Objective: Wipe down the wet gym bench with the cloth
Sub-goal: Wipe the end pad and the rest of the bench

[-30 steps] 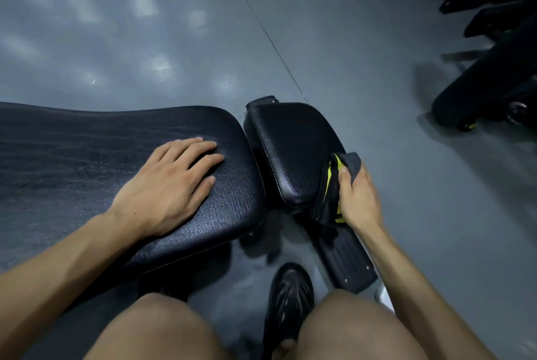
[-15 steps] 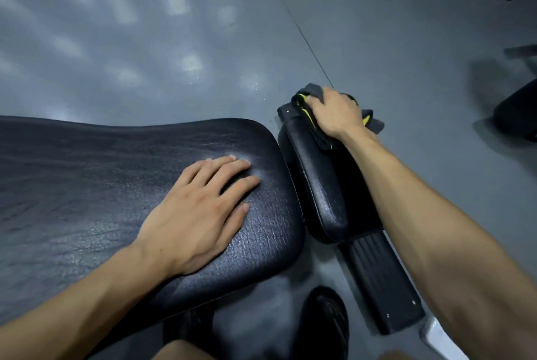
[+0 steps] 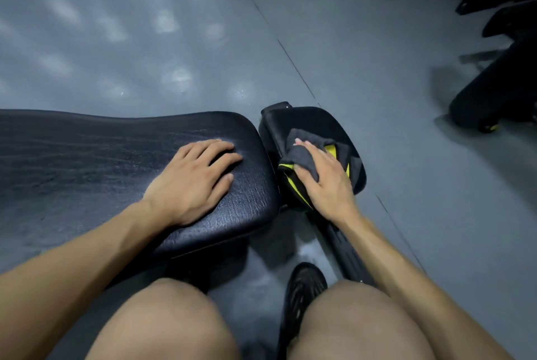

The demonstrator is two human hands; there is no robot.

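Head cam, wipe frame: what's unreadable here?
- Small pad: the part beneath the cloth and right hand is covered.
- Long pad: its far end is cut off by the left frame edge; the patch under the left hand is hidden.
- Bench frame: hidden beneath pads and knees.
- Wetness: glare and leather grain look alike, cannot tell.

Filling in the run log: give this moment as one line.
step: wiping small pad | right hand: pressing cloth on pad | left hand: flat on long pad, bracing
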